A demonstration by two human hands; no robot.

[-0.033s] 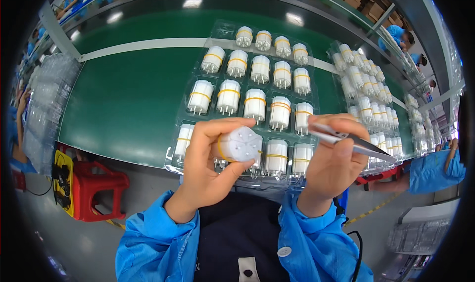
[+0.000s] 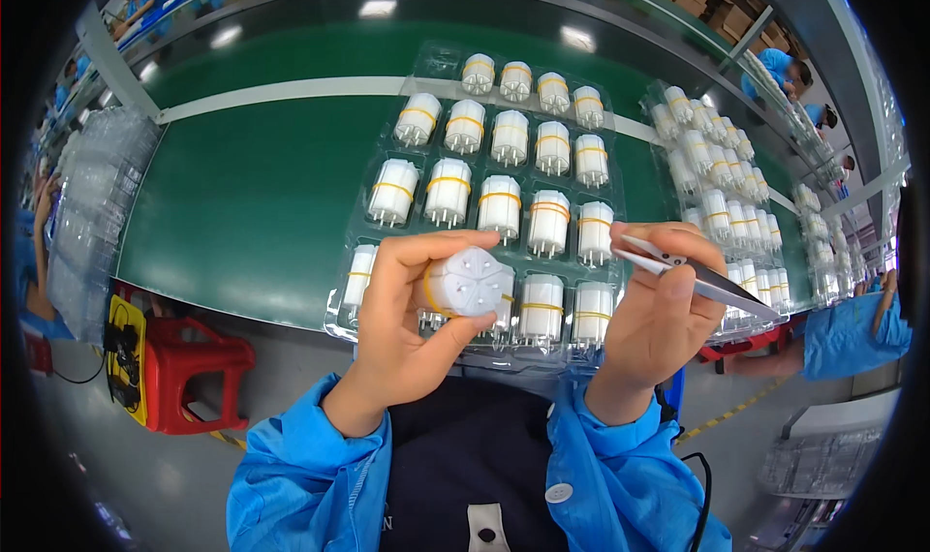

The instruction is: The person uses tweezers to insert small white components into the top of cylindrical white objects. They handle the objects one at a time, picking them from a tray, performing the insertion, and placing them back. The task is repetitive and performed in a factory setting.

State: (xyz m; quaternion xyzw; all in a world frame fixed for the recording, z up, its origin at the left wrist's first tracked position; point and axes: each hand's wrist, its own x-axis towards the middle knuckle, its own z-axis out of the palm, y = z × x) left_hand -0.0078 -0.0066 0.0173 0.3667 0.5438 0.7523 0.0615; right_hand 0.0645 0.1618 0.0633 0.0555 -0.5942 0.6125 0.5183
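Observation:
My left hand (image 2: 407,324) is closed around a white cylindrical part (image 2: 467,283) with an orange-yellow band. Its end face, divided into wedges with small metal pins, is turned up toward me. To the right of it, my right hand (image 2: 668,310) grips metal tweezers (image 2: 699,279) with two pale tips. The tips are slightly apart, point left and do not touch the part. Behind and below both hands lies a clear plastic tray (image 2: 378,244) holding rows of similar banded white parts (image 2: 499,206), pins toward me. My left hand hides some of its nearest row.
More trays of white parts (image 2: 722,165) stand to the right on the green conveyor belt (image 2: 242,194). Clear empty trays (image 2: 107,189) are stacked at the left. A red stool (image 2: 199,373) stands on the floor at left. Co-workers in blue (image 2: 775,73) sit farther off.
The tweezers' tips have spread a little and shifted slightly right, away from the held part. The part's end face has turned slightly in my left hand.

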